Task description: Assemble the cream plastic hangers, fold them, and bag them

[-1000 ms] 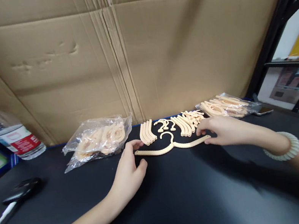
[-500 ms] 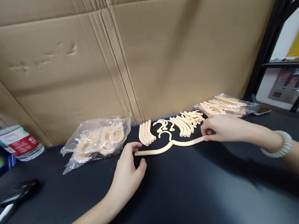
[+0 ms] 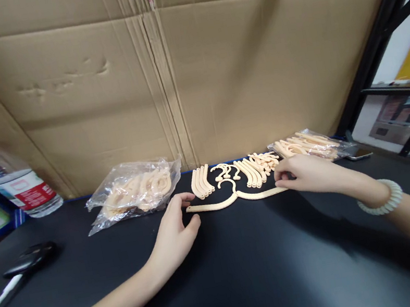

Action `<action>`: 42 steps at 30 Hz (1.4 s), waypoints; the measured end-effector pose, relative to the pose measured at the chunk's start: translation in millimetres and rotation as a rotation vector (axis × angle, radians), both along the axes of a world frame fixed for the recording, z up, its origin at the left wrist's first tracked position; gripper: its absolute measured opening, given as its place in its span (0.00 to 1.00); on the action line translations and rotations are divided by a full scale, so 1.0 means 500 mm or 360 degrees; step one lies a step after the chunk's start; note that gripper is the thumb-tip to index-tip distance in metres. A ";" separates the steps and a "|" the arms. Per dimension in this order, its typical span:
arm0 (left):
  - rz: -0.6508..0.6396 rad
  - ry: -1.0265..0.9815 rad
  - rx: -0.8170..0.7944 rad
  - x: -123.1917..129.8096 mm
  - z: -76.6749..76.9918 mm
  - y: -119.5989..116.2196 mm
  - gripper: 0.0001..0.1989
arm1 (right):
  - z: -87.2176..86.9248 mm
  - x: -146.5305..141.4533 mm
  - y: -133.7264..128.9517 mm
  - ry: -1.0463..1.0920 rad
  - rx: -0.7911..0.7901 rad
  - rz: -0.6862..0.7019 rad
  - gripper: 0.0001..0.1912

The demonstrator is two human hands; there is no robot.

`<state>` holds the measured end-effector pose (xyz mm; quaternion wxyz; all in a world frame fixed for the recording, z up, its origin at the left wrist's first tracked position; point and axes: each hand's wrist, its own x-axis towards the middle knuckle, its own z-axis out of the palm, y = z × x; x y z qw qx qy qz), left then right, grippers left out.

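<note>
A cream plastic clothes hanger (image 3: 220,205) lies on the black table with its two curved arms spread and its hook pointing away from me. My left hand (image 3: 177,232) rests at its left end, thumb and fingers apart around the tip without closing on it. At the other end, the curled fingers and thumb of my right hand (image 3: 304,174) are pinched at the right arm's tip. Just behind lie loose hanger parts: a row of curved arms (image 3: 201,181), several hooks (image 3: 224,170), a second row of arms (image 3: 250,173) and a heap of small clips (image 3: 265,160).
Clear bags of similar parts stand at the back left (image 3: 132,190) and back right (image 3: 306,145). A water bottle (image 3: 22,183) and a black mouse (image 3: 29,258) with a white cable are on the left. A cardboard wall (image 3: 98,87) closes off the back.
My right thumb and fingers have shifted slightly up, showing more of the hanger's right tip. My left hand and the hanger have barely moved; the view has shifted a little.
</note>
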<state>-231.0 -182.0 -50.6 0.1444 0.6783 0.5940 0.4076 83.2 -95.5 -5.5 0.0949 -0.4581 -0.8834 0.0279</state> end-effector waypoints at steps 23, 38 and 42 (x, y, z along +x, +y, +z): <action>-0.0567 0.0586 0.0303 -0.089 0.007 0.100 0.20 | -0.020 -0.111 0.057 0.0271 0.0233 0.0333 0.09; -0.0582 0.0632 0.0328 -0.076 0.021 0.086 0.16 | -0.032 -0.177 0.115 0.0390 0.0097 0.0428 0.07; -0.0593 0.0630 0.0334 -0.075 0.020 0.085 0.13 | -0.023 -0.160 0.114 0.0711 0.0135 0.0298 0.06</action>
